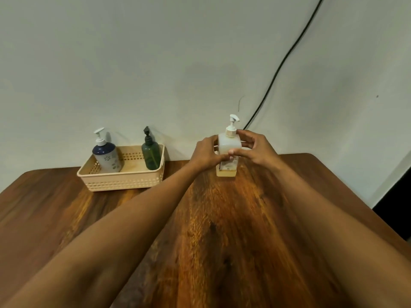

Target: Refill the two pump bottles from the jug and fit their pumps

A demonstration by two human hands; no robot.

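Bottles: three, pumps on all. One clear square bottle (226, 147) stands on the bench (222, 230), far centre, with a little yellow liquid at the bottom. The left hand (205, 153) grips its side and the right hand (253, 147) pinches its shoulder and pump collar. Both hands hide its middle. The blue-and-white bottle (106, 157) and green bottle (151, 155) stand in one basket (124, 176), far left. One black cable (282, 63) runs down the wall.

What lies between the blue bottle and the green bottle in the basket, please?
Nothing stands between them. The head view shows only the bare floor of the basket between the blue bottle and the green bottle.
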